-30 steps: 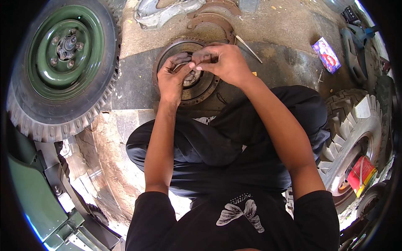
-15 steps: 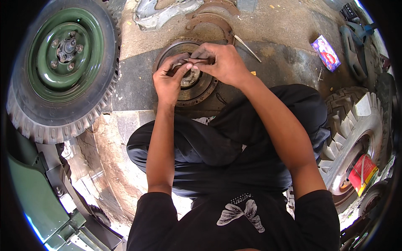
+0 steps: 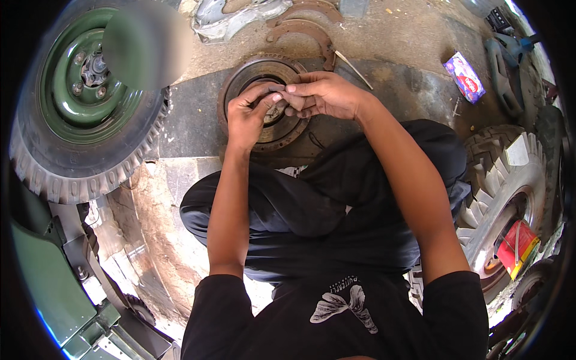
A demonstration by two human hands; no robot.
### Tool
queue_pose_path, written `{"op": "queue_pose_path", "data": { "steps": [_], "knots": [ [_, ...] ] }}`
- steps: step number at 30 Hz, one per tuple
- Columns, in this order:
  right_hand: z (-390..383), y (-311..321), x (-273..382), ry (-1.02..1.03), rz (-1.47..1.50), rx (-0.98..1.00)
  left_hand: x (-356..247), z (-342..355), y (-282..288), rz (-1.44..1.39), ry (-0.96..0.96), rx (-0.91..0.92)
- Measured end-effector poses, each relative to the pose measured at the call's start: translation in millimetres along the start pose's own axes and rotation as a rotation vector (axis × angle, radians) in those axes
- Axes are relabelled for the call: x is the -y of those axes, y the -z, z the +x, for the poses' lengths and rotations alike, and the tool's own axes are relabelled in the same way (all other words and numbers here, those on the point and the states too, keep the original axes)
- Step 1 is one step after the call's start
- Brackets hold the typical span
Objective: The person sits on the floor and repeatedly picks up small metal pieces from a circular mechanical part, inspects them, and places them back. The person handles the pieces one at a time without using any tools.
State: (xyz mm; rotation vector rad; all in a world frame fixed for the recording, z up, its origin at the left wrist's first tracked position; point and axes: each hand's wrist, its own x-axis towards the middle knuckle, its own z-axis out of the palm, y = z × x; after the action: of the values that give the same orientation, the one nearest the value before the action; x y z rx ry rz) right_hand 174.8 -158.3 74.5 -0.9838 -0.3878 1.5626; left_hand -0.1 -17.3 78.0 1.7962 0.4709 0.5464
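My left hand [image 3: 247, 117] and my right hand [image 3: 333, 96] meet above a round, rusty metal disc [image 3: 273, 145] on the floor in front of my crossed legs. Between their fingertips is a small, flat brown piece [image 3: 293, 99], perhaps folded; its material cannot be made out. The left thumb and fingers pinch its left end. On its other side, the right thumb and fingers are closed around it, with the fingertips partly hidden. Beneath the hands, the disc's dark raised centre shows only in part.
Curved brown brake shoes [image 3: 302, 26] and a thin pale-handled tool [image 3: 354, 70] lie beyond the disc. At left stands a green-rimmed wheel [image 3: 45, 153], partly covered by a blurred patch. A purple packet [image 3: 465, 78] lies to the right, above another tyre [image 3: 480, 210].
My right hand has turned and lowered slightly, its fingers now curled beneath the brown piece. More of the disc's far rim shows. A blurred patch has appeared over the wheel at upper left.
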Motion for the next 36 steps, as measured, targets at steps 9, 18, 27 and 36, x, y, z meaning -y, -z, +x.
{"op": "queue_pose_path", "data": {
  "steps": [9,18,27,36],
  "knots": [
    [16.6,34.1,-22.2,0.105,-0.445,-0.288,20.6,5.3,-11.8,0.304,-0.096,0.024],
    [17.8,38.6,-62.7,0.234,-1.208,-0.736,46.9,-0.2,-13.2,0.512,0.022,0.073],
    [16.1,26.7,-77.5,0.423,-1.397,-0.695,69.8,-5.8,-7.7,0.606,0.053,0.090],
    [11.8,26.7,-75.6,0.426,-1.449,-0.688,70.3,-5.4,-7.2,0.637,0.059,0.143]
  ]
}}
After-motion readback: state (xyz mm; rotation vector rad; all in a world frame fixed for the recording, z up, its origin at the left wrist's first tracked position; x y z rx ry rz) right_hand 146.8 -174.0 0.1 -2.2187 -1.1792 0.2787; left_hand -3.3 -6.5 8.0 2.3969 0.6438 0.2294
